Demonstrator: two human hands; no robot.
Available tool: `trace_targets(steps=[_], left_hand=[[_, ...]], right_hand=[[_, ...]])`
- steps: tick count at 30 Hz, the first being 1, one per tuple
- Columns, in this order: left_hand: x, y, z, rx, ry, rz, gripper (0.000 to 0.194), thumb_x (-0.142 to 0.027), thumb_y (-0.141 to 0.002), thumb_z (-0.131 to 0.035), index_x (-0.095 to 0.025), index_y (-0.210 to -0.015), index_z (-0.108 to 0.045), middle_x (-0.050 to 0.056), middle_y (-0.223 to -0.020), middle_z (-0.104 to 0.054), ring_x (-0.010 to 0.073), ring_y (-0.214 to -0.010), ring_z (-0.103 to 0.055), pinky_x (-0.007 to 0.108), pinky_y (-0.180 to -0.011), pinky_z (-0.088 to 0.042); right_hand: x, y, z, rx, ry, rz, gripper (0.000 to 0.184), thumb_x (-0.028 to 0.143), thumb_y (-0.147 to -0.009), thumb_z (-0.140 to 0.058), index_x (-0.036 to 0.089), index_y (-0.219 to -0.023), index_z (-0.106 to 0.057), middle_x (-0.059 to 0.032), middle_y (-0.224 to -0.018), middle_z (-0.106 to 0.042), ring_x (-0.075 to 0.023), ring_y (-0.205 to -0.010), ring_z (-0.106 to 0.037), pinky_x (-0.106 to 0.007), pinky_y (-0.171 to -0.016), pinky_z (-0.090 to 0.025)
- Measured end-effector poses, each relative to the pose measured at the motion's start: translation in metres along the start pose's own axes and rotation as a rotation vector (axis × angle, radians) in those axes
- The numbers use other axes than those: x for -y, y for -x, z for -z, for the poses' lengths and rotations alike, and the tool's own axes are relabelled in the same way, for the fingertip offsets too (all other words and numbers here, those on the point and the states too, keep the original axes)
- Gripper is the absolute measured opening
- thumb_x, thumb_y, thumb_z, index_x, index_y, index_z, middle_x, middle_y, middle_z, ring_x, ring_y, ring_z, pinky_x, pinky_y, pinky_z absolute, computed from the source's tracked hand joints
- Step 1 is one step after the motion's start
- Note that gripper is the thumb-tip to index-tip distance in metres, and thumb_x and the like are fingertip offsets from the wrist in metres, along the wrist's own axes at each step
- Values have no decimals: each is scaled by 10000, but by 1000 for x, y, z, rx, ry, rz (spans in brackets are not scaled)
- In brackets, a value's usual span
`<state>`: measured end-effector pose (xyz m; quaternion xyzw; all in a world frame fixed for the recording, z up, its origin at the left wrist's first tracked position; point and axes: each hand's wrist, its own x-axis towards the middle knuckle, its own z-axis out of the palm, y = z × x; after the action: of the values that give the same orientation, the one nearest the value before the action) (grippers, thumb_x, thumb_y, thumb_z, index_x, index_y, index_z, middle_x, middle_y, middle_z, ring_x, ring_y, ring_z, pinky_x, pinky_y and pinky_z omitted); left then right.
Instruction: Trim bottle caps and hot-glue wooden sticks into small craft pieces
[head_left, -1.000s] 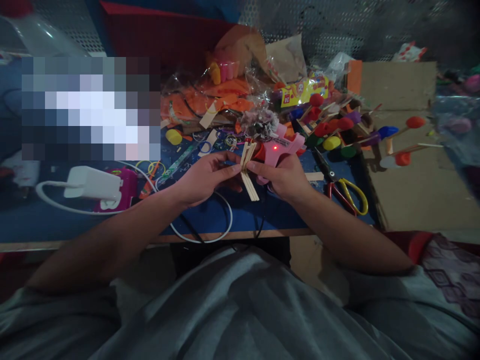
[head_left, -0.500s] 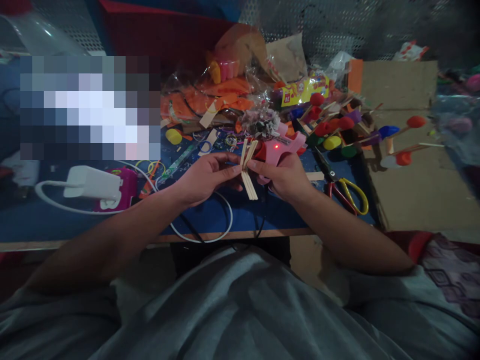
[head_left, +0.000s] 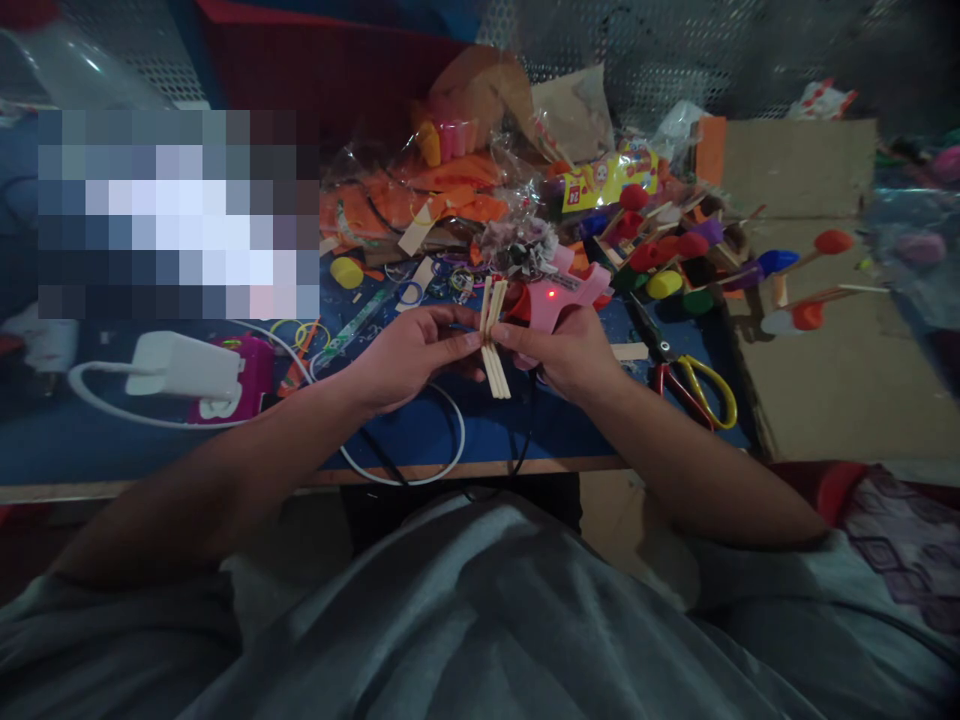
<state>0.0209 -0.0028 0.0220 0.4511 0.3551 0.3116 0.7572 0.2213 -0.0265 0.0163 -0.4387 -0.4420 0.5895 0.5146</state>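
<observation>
A small bundle of pale wooden sticks (head_left: 496,372) is held upright, slightly tilted, between my two hands above the blue table. A thin dark band seems to bind it at the middle. My left hand (head_left: 416,355) pinches the bundle's middle from the left with thumb and fingers. From the right, my right hand (head_left: 574,355) grips the same spot, its thumb on the sticks; its other fingers are partly hidden. Just behind the right hand lies a pink plastic object (head_left: 562,298) with a red light, a glue gun by its look.
Scissors (head_left: 679,370) with red and yellow handles lie right of my hands. Beyond are sticks with coloured clay ends (head_left: 694,245), a cardboard sheet (head_left: 840,380) and a yellow-labelled pack (head_left: 611,180). A white charger (head_left: 184,365) sits left, its cable (head_left: 461,440) looping near the table edge.
The upper ends of the sticks, spread in a V before, now stand closer together. Both hands keep nearly the same place.
</observation>
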Motion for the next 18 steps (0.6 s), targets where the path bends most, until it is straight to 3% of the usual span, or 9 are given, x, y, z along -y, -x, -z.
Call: trace_targets(steps=[6, 10, 18], left_hand=[[4, -2, 4, -5, -127, -31, 549, -439, -641, -1088, -156, -959, -742, -3, -864, -802, 143, -740, -761, 274, -738, -649], [5, -1, 6, -14, -243, -52, 610, -406, -622, -1077, -174, -1038, -697, -13, -819, -790, 140, -744, -752, 265, -754, -610], [10, 2, 8, -62, -464, -192, 589, -389, -739, -946, -200, -1202, -636, 3, -854, -790, 179, -773, -756, 294, -723, -560]], right_hand=[[3, 1, 1, -9, 189, 27, 597, 610, -571, -1081, 208, -916, -807, -31, -824, -777, -141, -610, -593, -304, -521, -507], [5, 2, 1, -13, 226, 82, 549, 643, -627, -1053, 214, -862, -803, -64, -887, -822, -217, -752, -731, -349, -611, -605], [4, 2, 2, -64, 235, 46, 589, 670, -621, -1055, 229, -932, -820, -86, -1014, -867, -259, -841, -785, -347, -568, -625]])
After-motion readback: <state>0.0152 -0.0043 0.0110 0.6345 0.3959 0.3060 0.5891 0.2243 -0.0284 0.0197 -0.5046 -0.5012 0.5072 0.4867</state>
